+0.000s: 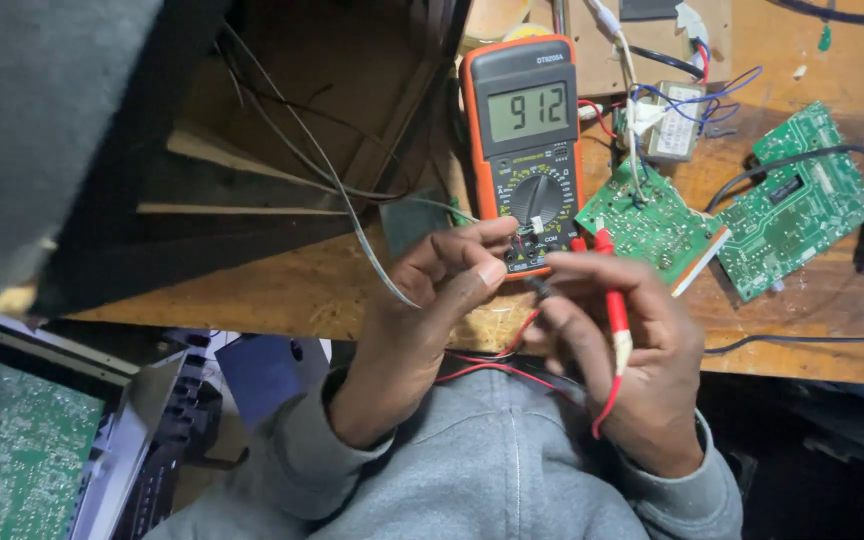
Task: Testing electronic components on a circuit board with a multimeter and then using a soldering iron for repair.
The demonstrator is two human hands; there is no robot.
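Fingertips (492, 268) of my left hand (422, 320) pinch a tiny component at frame centre, over the multimeter (527, 150)'s lower edge. My right hand (632, 350) grips the red probe (614, 300) like a pen; it's light, stiff plastic, best held mid-shaft. Thin red leads (497, 368) trail soft below. Green circuit boards (652, 225), rigid and fragile, lie right on rough wood.

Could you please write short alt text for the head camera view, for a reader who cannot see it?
Two hands meet at the lower edge of an orange multimeter on a wooden bench: the right hand holds a red probe, and the left hand pinches a small part by the sockets. Green circuit boards lie to the right.
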